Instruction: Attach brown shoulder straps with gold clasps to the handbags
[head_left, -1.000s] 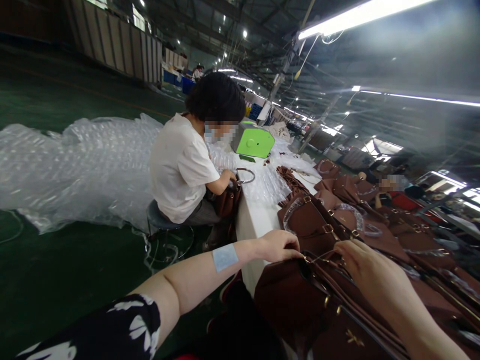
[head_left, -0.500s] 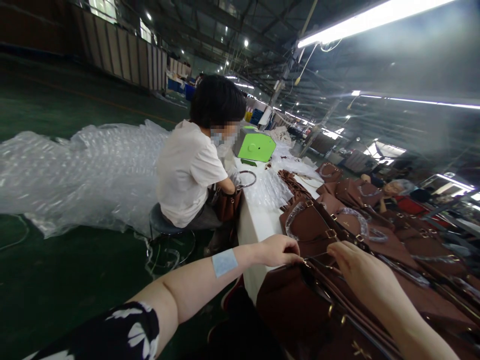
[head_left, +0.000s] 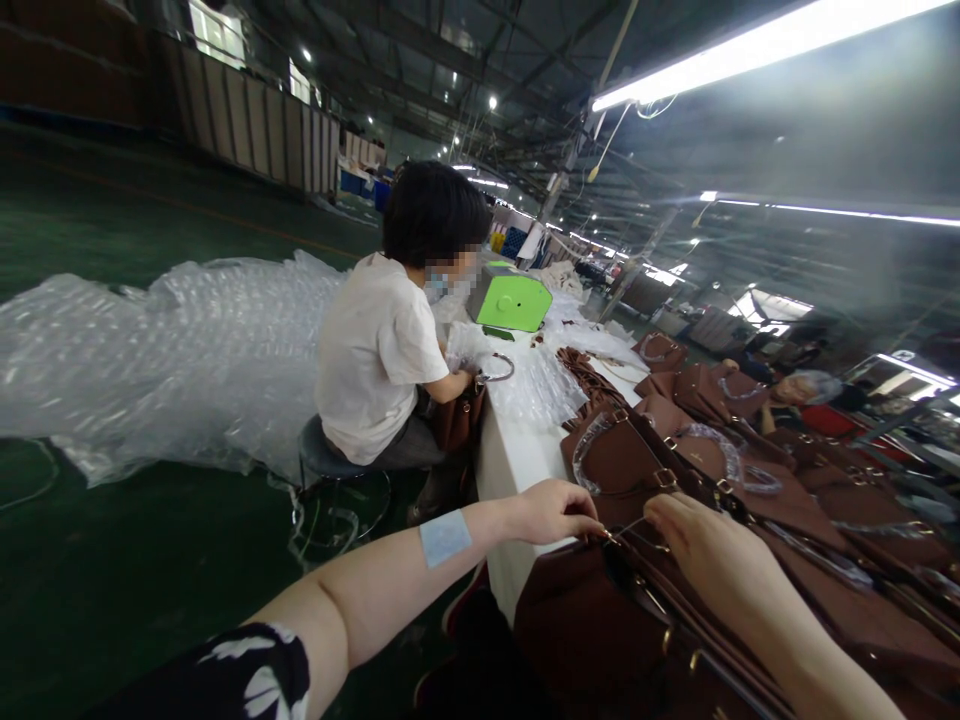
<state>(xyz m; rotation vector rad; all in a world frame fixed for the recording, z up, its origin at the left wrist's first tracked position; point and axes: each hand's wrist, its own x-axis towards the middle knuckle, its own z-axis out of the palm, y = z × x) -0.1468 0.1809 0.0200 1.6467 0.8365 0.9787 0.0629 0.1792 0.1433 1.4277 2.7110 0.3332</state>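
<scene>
A brown bag (head_left: 577, 630) with gold fittings leans at the table edge in front of me. My left hand (head_left: 561, 510) is closed in a pinch at the bag's top edge, by a small gold piece of hardware; what lies between the fingertips is too small to name. To the right, my right hand (head_left: 686, 525) has its fingers pressed together on a thin thread-like strand (head_left: 634, 524), which runs toward my left fingertips. Just behind my hands lies another brown bag (head_left: 615, 450), its handle wrapped in clear plastic.
A seated person (head_left: 375, 350) in a white shirt handles a brown bag at the white table (head_left: 502, 450). A green machine (head_left: 516, 303) stands beyond. Bubble wrap (head_left: 165, 370) covers floor at left. Many brown bags fill the right; another person (head_left: 806, 388) is behind them.
Both my hands keep their grips, with the strand showing more clearly between them. The seated person's forearm has shifted toward the looped handle. The view has tilted slightly.
</scene>
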